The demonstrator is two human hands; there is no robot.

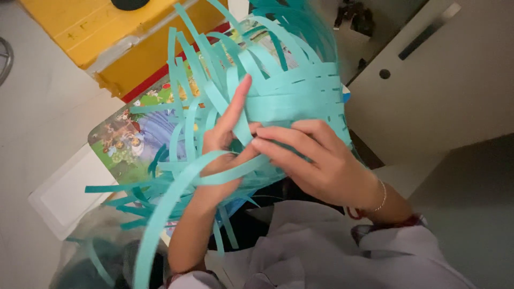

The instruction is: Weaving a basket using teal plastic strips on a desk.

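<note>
A woven mat of teal paper strips (pixel 292 96) fills the middle of the head view, with many loose strip ends fanning out to the left and top. My left hand (pixel 225 144) is under and among the strips, index finger pointing up against the weave, with a strip running across its fingers. My right hand (pixel 316 158) lies on the lower edge of the weave, fingers pinching a strip next to the left hand's fingers. A thin bracelet sits on the right wrist.
A colourful picture board (pixel 134 134) lies beneath the strips on a white tray (pixel 64 192). A yellow box (pixel 107 37) stands at the upper left. A pale cabinet with a slot handle (pixel 428 85) is at right. Grey cloth (pixel 321 251) covers my lap.
</note>
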